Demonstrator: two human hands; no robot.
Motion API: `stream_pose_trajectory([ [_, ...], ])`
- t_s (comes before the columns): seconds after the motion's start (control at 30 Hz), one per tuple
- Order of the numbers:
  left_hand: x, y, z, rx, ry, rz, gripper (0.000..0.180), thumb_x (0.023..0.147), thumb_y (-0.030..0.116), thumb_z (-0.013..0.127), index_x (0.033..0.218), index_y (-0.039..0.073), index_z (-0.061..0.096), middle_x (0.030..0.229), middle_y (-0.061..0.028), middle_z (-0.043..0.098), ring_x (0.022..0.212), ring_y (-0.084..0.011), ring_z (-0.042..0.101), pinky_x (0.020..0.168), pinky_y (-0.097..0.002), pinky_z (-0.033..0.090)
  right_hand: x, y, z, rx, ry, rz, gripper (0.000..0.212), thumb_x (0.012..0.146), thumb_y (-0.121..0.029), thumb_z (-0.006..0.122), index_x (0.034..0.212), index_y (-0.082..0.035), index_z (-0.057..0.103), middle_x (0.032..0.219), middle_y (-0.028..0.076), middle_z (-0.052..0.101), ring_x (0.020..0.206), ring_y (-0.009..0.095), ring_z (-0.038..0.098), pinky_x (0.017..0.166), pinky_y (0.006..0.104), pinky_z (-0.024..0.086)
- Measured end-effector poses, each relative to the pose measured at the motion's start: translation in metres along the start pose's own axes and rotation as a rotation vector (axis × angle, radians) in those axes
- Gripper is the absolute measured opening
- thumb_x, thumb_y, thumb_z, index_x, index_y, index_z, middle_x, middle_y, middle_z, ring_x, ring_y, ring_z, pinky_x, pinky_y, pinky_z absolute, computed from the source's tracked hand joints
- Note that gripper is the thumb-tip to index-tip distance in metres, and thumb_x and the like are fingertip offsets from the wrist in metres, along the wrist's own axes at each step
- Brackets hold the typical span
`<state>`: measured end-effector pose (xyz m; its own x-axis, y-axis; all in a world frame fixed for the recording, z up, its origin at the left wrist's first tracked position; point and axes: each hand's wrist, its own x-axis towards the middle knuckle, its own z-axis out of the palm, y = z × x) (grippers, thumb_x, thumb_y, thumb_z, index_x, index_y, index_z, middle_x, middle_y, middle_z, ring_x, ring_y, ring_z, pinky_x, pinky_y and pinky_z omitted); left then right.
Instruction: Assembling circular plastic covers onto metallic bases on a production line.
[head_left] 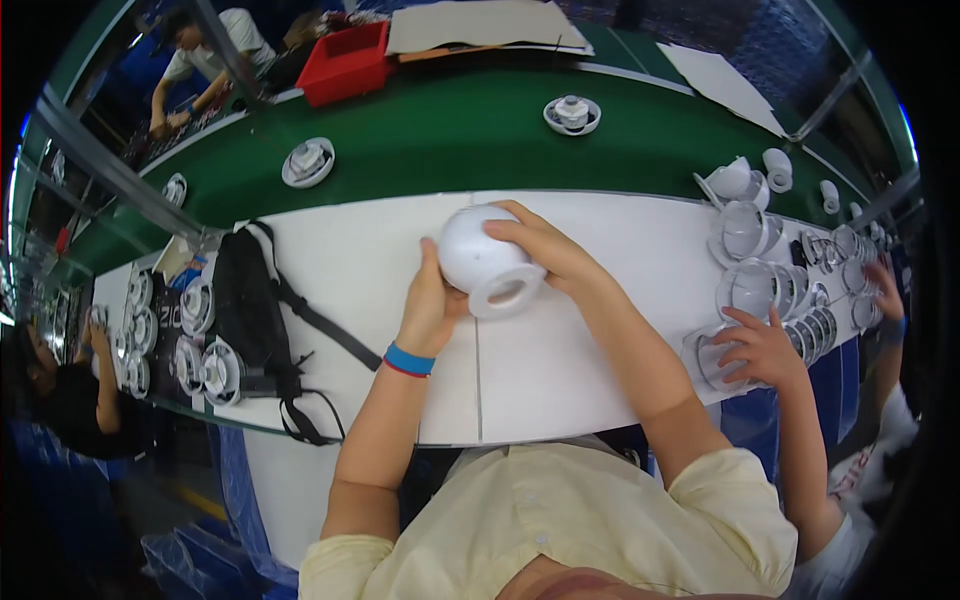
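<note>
Above the white tabletop (pixel 560 370) I hold a glossy white ball-shaped housing (pixel 475 245) with a ring-like collar around an opening, tilted toward me. My left hand (pixel 432 300), below a blue and red wristband, grips its left and lower side. My right hand (pixel 540 245) wraps over its top right, fingers closed on the shell. What lies inside the opening is too dark to make out.
A black bag (pixel 250 300) with straps lies left, beside several white round parts (pixel 222 372). Clear domes (pixel 752 288) are stacked at right, where a co-worker's hand (pixel 752 348) reaches in. Beyond runs a green belt (pixel 440 150) carrying white assemblies; a red bin (pixel 343 65) stands behind.
</note>
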<state>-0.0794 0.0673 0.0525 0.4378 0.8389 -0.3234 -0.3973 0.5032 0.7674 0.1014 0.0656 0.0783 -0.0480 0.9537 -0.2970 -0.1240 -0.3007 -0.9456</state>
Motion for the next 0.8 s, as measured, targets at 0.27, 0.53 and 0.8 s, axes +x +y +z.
stream_pose_trajectory([
  [0.27, 0.049, -0.037, -0.046, 0.326, 0.178, 0.431, 0.054, 0.104, 0.028, 0.047, 0.145, -0.004, 0.032, 0.144, -0.0176, 0.043, 0.103, -0.0285, 0.066, 0.085, -0.0335, 0.056, 0.209, -0.011, -0.001, -0.009, 0.522, -0.345, 0.091, 0.066, -0.044, 0.086, 0.139, -0.007, 0.044, 0.128, 0.021, 0.054, 0.116, 0.034, 0.056, 0.096, 0.0383, 0.048],
  [0.53, 0.038, -0.046, -0.069, 0.486, 0.049, 0.519, 0.041, 0.101, 0.012, 0.052, 0.137, -0.003, 0.041, 0.142, -0.0162, 0.043, 0.098, -0.0250, 0.068, 0.080, -0.0303, 0.058, 0.215, -0.006, -0.059, -0.251, 1.175, -0.774, 0.054, 0.083, -0.033, 0.071, 0.118, 0.004, 0.052, 0.120, 0.027, 0.052, 0.116, 0.039, 0.046, 0.099, 0.0488, 0.037],
  [0.8, 0.031, -0.053, -0.055, 0.814, -0.088, 0.613, 0.039, 0.099, 0.007, 0.053, 0.136, 0.000, 0.044, 0.144, -0.0144, 0.037, 0.099, -0.0238, 0.068, 0.079, -0.0306, 0.057, 0.188, -0.009, -0.200, 0.206, 1.178, -0.488, 0.030, 0.084, 0.003, 0.050, 0.114, 0.008, 0.044, 0.075, 0.017, 0.062, 0.044, 0.019, 0.053, 0.037, 0.0313, 0.039],
])
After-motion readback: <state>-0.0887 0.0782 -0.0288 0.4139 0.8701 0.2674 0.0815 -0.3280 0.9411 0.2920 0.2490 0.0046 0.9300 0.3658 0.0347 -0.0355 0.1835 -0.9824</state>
